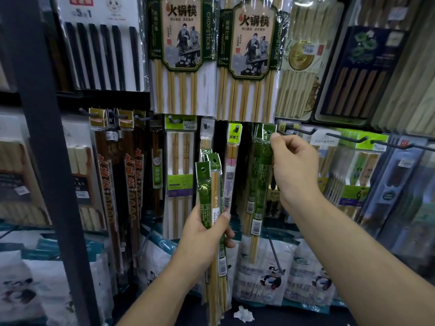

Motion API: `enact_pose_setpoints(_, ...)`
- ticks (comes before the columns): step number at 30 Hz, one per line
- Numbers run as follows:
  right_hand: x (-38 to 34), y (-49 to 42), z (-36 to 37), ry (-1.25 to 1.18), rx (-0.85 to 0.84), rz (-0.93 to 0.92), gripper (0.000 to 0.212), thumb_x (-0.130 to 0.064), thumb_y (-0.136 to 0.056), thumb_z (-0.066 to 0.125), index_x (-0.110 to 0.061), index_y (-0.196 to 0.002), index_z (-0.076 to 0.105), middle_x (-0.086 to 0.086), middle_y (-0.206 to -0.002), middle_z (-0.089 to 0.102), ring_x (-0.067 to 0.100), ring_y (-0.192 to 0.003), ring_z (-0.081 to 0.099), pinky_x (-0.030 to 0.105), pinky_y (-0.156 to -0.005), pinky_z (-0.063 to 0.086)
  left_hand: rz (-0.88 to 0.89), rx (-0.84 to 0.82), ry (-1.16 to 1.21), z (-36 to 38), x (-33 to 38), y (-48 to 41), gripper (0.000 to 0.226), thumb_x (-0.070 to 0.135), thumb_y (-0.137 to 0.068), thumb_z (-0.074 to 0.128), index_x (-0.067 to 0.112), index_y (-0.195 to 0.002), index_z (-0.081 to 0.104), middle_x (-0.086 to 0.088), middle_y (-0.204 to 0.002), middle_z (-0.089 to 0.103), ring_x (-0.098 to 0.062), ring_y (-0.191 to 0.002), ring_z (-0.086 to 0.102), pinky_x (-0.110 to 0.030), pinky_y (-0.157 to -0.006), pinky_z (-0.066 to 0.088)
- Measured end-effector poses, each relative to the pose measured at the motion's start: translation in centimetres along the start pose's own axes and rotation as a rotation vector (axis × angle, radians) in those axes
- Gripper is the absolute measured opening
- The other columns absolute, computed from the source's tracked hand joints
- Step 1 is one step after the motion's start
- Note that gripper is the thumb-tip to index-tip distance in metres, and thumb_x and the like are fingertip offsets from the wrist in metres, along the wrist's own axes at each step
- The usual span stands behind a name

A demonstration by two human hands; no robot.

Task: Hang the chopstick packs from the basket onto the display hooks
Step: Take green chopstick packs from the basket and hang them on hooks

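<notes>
Grips a bundle of green chopstick packs (pixel 210 184) in the left hand (pixel 202 234), fingers and thumb curled round its lower half, the headers with their punched holes pointing up. Pinches with the right hand (pixel 294 165) the header edge of another green pack (pixel 260 175), thumb and forefinger closed on it at the top, just beside the hole. Hangs nearly upright among the slim packs of the middle row, below two large hot-pot chopstick cards (pixel 181 55). Possibly sits on a hook; cannot tell, with the header hiding it. Reaches just left of a bare dark display hook (pixel 297 131) that juts out to the right. Stands before panda-printed bags (pixel 263 274) low on the shelf, with a crumpled white scrap (pixel 243 314) below them and a dark upright post (pixel 44 149) on the left.
</notes>
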State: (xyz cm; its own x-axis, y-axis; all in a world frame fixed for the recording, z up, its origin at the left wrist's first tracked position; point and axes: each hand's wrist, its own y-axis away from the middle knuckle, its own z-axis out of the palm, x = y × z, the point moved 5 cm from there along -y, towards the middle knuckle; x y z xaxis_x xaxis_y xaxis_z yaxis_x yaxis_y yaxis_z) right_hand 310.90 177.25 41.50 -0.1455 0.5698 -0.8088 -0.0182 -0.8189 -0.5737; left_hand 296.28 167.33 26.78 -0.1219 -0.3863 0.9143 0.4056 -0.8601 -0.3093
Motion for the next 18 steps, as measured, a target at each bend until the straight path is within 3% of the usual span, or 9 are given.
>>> enact_pose_setpoints(5,0.2,-0.2,0.0,-0.009,0.019,0.007,0.039,-0.025,-0.101,0.061,-0.012,-0.065,0.051,-0.004,-0.056,0.035,0.012,-0.057,0.036,0.009,-0.064,0.048,0.0,0.004,-0.003,0.0,0.1,0.0,0.013,0.019,-0.099,0.067,0.016,-0.11,0.061,-0.007,-0.072,0.068,-0.022,-0.066,0.066,-0.03,-0.06,0.057)
enact_pose_setpoints(9,0.6,-0.4,0.1,0.029,0.039,0.01,0.038,-0.024,-0.099,0.062,-0.011,-0.065,0.055,-0.013,-0.048,0.036,0.006,-0.05,0.037,0.003,-0.06,0.044,-0.001,0.014,-0.026,-0.2,0.2,0.0,0.016,0.018,-0.098,0.07,0.019,-0.111,0.061,-0.008,-0.078,0.071,-0.022,-0.067,0.069,-0.028,-0.061,0.058)
enact_pose_setpoints(13,1.7,-0.6,0.5,0.08,0.031,0.048,0.044,-0.03,-0.1,0.061,-0.022,-0.058,0.051,-0.014,-0.045,0.035,0.007,-0.046,0.035,0.021,-0.062,0.049,0.0,0.032,-0.003,-0.2,0.1,-0.1,0.022,0.013,-0.094,0.074,0.019,-0.112,0.063,-0.005,-0.084,0.074,-0.023,-0.073,0.073,-0.034,-0.062,0.06)
enact_pose_setpoints(18,2.9,-1.4,1.4,0.15,0.07,0.029,0.028,-0.035,-0.101,0.059,-0.024,-0.077,0.066,-0.02,-0.047,0.05,-0.002,-0.05,0.048,0.022,-0.066,0.044,0.004,0.021,-0.001,0.0,0.3,0.0,0.024,0.01,-0.092,0.076,0.016,-0.112,0.063,-0.005,-0.087,0.076,-0.024,-0.076,0.075,-0.035,-0.062,0.062)
